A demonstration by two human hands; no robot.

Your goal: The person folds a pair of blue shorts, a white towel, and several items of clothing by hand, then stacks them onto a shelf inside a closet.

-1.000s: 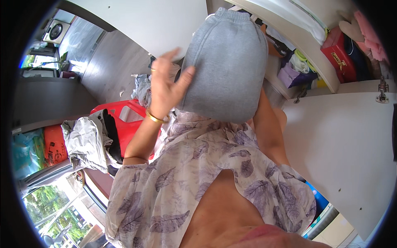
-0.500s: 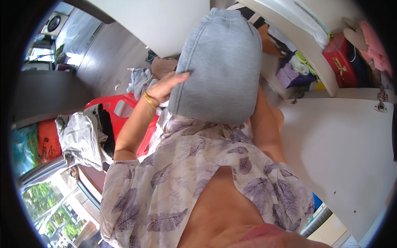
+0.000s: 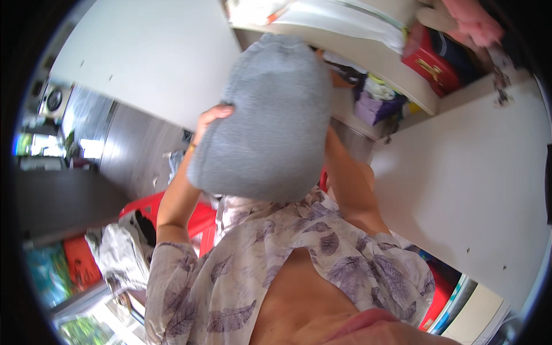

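Note:
A pair of grey sweatpants [image 3: 270, 118], folded into a thick bundle with its gathered elastic edge at the far end, is raised in front of me. My left hand [image 3: 211, 119] grips the bundle's left edge, thumb on top and the other fingers hidden beneath. On the other side, my right forearm [image 3: 352, 187] runs up behind the fabric. The bundle covers my right hand, so its fingers do not show.
Open white cabinet doors stand at left [image 3: 149, 54] and right [image 3: 460, 167]. Shelves ahead hold a purple box [image 3: 372, 108] and a red case [image 3: 428, 60]. A red plastic stool [image 3: 201, 221] and pale folded clothes [image 3: 119, 253] are at my left.
The sweatpants have shifted left and lower in the view, tilting a little, with both arms following. My view has turned toward the cabinet, and more of the left door shows.

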